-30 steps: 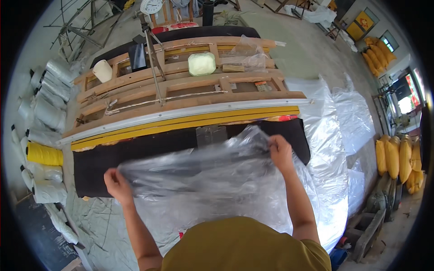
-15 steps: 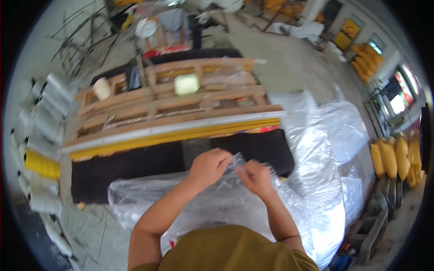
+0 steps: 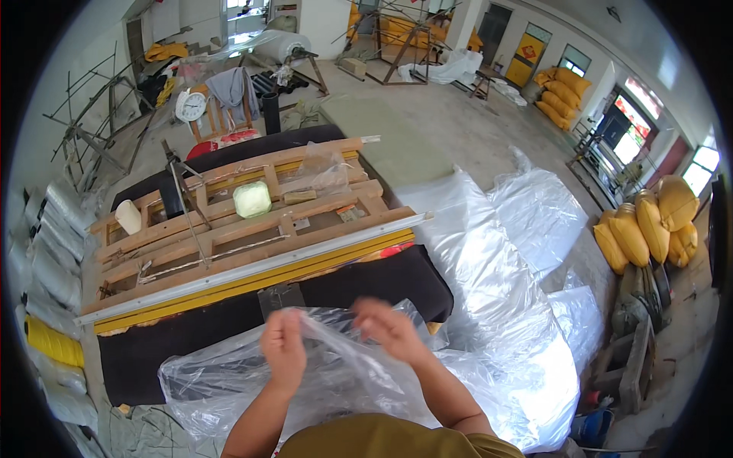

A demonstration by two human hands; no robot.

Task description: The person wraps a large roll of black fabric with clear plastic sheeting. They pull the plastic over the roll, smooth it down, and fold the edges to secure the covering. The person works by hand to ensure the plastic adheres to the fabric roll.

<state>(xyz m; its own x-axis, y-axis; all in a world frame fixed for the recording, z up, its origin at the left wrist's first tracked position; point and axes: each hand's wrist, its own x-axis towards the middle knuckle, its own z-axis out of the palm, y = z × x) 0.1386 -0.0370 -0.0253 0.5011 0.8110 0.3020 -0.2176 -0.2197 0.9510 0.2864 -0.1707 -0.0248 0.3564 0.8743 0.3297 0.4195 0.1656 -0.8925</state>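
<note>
A sheet of clear plastic film (image 3: 229, 359) lies crumpled in front of me, over the near edge of a dark padded surface (image 3: 153, 359). My left hand (image 3: 284, 349) is closed on the film's upper edge, which runs in a gathered fold down to the right. To the right of it, my right hand (image 3: 393, 336) is raised close to the film. Its fingers are bent, apart and blurred by motion, with nothing visible between them. A dark tape-like patch (image 3: 279, 299) crosses the padding just beyond my left hand.
Beyond the padding lies a wooden frame (image 3: 328, 229) with a white-and-yellow near rail, a pale green block (image 3: 252, 199) and a cream roll (image 3: 128, 217). Silvery sheeting (image 3: 496, 282) spreads at right. Plastic-wrapped rolls (image 3: 57, 252) line the left; yellow sacks (image 3: 649, 221) stand right.
My hands have moved apart; both were together at the film's edge before. The left keeps a fold, while the right has come away from it. The view has tilted up and turned right.
</note>
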